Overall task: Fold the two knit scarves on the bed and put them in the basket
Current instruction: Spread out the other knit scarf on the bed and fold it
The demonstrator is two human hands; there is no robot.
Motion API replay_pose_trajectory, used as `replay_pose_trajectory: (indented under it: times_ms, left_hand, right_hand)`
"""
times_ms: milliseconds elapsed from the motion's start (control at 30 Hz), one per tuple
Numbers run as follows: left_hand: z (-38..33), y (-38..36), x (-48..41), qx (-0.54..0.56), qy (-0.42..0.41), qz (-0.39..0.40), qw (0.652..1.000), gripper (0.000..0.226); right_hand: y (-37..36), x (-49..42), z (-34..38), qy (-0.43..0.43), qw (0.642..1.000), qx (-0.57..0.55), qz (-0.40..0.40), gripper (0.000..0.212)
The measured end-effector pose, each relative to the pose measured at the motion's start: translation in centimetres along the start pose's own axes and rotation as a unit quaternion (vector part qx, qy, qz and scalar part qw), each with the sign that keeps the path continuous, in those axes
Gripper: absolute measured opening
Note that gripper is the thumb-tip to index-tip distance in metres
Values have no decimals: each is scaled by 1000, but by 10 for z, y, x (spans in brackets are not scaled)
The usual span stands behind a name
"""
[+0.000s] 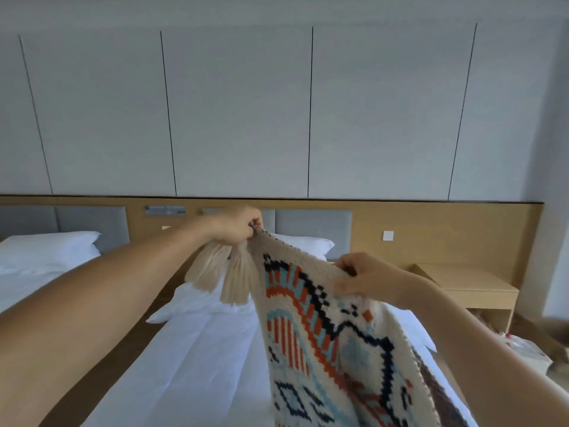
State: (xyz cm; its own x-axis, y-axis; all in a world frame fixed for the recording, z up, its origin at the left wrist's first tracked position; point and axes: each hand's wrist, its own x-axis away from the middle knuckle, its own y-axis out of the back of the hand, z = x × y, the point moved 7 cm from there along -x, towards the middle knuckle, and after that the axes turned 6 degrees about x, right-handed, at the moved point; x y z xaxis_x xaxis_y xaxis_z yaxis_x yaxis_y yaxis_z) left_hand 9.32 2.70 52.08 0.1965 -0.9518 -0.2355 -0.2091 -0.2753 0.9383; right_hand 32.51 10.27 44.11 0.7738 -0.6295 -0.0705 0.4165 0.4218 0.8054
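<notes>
A cream knit scarf [326,343] with orange, navy and light-blue patterns hangs in the air over the white bed [197,365]. My left hand [237,224] pinches its top corner, where cream tassels [228,272] dangle below the fist. My right hand [363,277] grips the top edge of the same scarf, lower and to the right. The scarf drapes down out of the bottom of the view. A darker brownish cloth [437,392] shows behind its right edge; I cannot tell whether it is the other scarf. No basket is in view.
A second white bed with a pillow [49,251] lies to the left, across a narrow gap. A pillow [311,243] sits at the head of the near bed. A wooden nightstand [468,288] stands right, with clutter on the floor [523,349] beside it.
</notes>
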Motion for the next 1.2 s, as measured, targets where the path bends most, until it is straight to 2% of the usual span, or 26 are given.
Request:
replay_pose_trajectory:
  times_ms: [67,100,233,333,433,467,600,700,800,867,967,1067,1200]
  left_hand:
    - [2,-25,3,3,16,37,999,26]
    - [4,-38,4,12,24,49,998,26]
    - [12,-84,3,45,66,63,995,28]
    - [8,-92,0,40,78,-11,996,23]
    - [-3,-84,-4,27,37,-77,996,23]
    - [-7,-84,-6,33,20,-63,997,24]
    - [-21,-94,-8,83,-23,70,994,33]
    - [-30,-96,-10,130,-55,105,985,35]
    - [-35,-84,-18,163,-76,74,981,21]
    - [-43,-69,-24,160,-97,25,982,19]
    - [-56,-49,-30,161,-127,-47,978,19]
    - [-56,-35,-36,175,-139,-86,971,15]
    - [-53,-27,-38,121,-136,-131,974,14]
  right_hand:
    - [-21,5,-21,-19,996,-71,57,18]
    - [-28,7,-30,-31,994,-88,57,17]
    - [-35,10,-54,-75,994,-50,-69,12]
    - [-38,14,-62,-74,985,-58,-148,10]
    - [-43,19,-75,-85,981,-21,-172,19]
    - [-44,21,-81,-93,980,-31,-176,22]
    - [-52,30,-100,-96,970,-103,-200,27]
    - [-51,35,-106,-78,961,-113,-240,24]
    - [-60,39,-115,-76,959,-135,-238,14]
    - [-75,37,-123,-73,972,-88,-204,12]
    - [-91,39,-132,-68,981,-30,-180,28]
    - [-97,42,-137,-35,978,-25,-206,49]
    - [-97,46,-133,19,968,21,-250,51]
